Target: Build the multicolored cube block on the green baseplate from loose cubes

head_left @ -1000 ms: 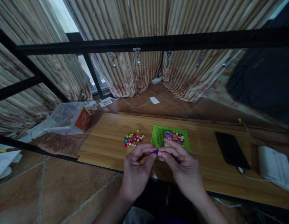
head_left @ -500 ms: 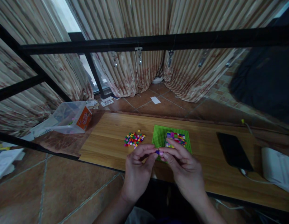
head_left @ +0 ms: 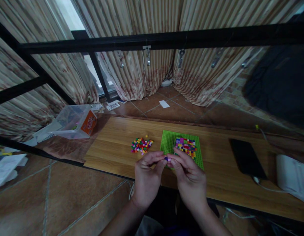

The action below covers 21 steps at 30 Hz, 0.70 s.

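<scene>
Fingertips of my left hand (head_left: 149, 173) pinch a small dark purple brick (head_left: 166, 158). Against it, my right hand (head_left: 190, 175) pinches a small pink brick (head_left: 169, 159); the two bricks touch, but I cannot tell whether they are joined. Both hands hover over the near edge of a green studded baseplate (head_left: 168, 139). Many-coloured bricks (head_left: 186, 146) are set close together on the plate's right part, partly behind my right fingers. Left of the plate lies a loose pile of small coloured bricks (head_left: 141, 145) on the wooden table.
The wooden table (head_left: 112, 141) carries a black phone (head_left: 246, 159) with a cable and a white box-shaped device (head_left: 292, 175) at the right. Beyond its left end stands a clear plastic bin (head_left: 73, 123) with an orange label. A black metal bar (head_left: 161, 39) crosses above the far side.
My right hand has shifted slightly left and turned a little. Both hands keep the purple and pink bricks pinched together. The whole view has shifted slightly.
</scene>
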### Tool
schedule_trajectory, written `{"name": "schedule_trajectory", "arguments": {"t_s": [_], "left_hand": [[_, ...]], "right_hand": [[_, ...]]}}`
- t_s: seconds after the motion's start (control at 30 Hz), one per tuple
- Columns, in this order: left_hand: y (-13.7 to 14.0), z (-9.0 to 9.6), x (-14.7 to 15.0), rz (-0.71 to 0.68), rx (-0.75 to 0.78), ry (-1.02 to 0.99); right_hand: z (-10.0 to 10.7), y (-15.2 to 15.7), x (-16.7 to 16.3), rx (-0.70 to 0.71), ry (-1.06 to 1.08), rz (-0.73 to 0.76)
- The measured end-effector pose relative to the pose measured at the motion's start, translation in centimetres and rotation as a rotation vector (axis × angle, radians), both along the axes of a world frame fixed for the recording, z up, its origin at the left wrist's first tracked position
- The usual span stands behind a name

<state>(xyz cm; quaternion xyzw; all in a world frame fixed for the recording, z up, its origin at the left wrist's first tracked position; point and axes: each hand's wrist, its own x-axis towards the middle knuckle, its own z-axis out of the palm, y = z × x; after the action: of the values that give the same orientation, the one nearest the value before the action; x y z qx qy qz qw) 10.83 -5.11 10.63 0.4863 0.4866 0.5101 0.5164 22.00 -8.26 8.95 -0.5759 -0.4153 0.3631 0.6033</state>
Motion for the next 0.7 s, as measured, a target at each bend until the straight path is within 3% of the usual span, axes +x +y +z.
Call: {"name": "schedule_trajectory", "arguments": {"t_s": [0.2, 0.33, 0.5, 0.7], "left_hand": [[0.1, -0.5, 0.8, -0.045, 0.021, -0.031], [0.3, -2.0, 1.6, -0.064, 0.043, -0.010], [2.7, -3.8, 3.3, -0.120, 0.198, 0.229], [6.6, -3.8, 5.8, -0.311, 0.393, 0.573]], "right_hand": [[-0.8, 0.2, -0.3, -0.014, 0.134, -0.072], [-1.7, 0.3, 0.1, -0.040, 0.254, -0.112], [-2.9, 0.0, 3.4, -0.041, 0.247, -0.266], [-3.3, -0.8, 7.8, -0.062, 0.130, -0.381]]}}
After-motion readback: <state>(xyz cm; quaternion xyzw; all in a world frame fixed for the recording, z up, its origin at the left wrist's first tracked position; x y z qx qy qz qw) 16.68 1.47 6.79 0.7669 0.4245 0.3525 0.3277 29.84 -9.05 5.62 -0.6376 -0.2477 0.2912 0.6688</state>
